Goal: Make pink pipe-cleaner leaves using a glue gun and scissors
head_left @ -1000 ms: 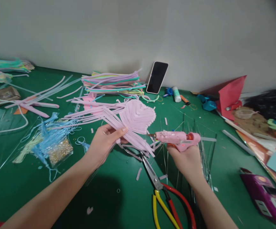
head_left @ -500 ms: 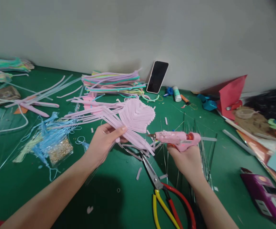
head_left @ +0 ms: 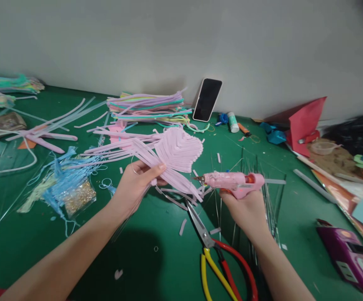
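Head view: the left hand [head_left: 144,174] pinches the lilac pipe-cleaner leaf [head_left: 180,151] over the green surface [head_left: 181,261]. Right of it, the right hand [head_left: 246,211] grips the pink glue gun [head_left: 224,180], barrel crosswise, nozzle [head_left: 199,178] facing the leaf, apparently apart.

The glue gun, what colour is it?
Mostly pink; the glue gun shows best in the head view.

Held glue gun [head_left: 228,180], lilac leaf [head_left: 180,151], scissors [head_left: 205,239]

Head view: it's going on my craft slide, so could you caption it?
Left hand holds a ribbed lilac piece; right hand grips a pink glue gun.
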The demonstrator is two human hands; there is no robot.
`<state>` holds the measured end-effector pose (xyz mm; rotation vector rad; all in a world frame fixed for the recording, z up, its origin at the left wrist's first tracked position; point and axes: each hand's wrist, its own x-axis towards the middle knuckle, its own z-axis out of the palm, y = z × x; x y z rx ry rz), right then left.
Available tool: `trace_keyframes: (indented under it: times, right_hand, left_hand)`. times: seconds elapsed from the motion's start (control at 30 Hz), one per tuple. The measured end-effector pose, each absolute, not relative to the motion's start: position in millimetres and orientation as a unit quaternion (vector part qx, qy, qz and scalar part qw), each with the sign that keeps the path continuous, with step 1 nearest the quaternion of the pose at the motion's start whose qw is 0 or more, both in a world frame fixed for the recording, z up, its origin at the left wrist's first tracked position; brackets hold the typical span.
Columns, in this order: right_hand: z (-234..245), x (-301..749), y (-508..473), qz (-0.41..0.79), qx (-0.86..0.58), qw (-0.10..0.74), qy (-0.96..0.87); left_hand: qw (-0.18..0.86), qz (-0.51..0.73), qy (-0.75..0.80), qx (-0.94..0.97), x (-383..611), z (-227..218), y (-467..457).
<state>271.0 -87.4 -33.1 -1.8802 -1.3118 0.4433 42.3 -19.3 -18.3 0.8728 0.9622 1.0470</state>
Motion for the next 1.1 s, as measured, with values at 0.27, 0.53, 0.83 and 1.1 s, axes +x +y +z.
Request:
trace_keyframes:
  times: [0.27,0.53,0.83,1.1]
  right_hand:
    - [-32.3,270.7,-86.9,0.167,-0.731,0.398,-0.529]
    - [-32.3,270.4,-87.9,0.167,-0.738,0.402,-0.516]
    - [-34.3,273.3,-87.6,0.168,-0.736,0.400,-0.520]
    - [-29.9,271.0,-87.6,0.170,-0.736,0.399,-0.519]
  left_hand:
    - [0.675,0.468,0.427,0.378,42.9,-17.5,-19.5]
    - [0.681,0.449,0.420,0.396,41.2,-20.2,-20.3]
    - [0.684,0.450,0.421,0.391,43.0,-20.1,-20.1]
    - [0.681,0.453,0.428,0.383,44.3,-16.5,-21.1]
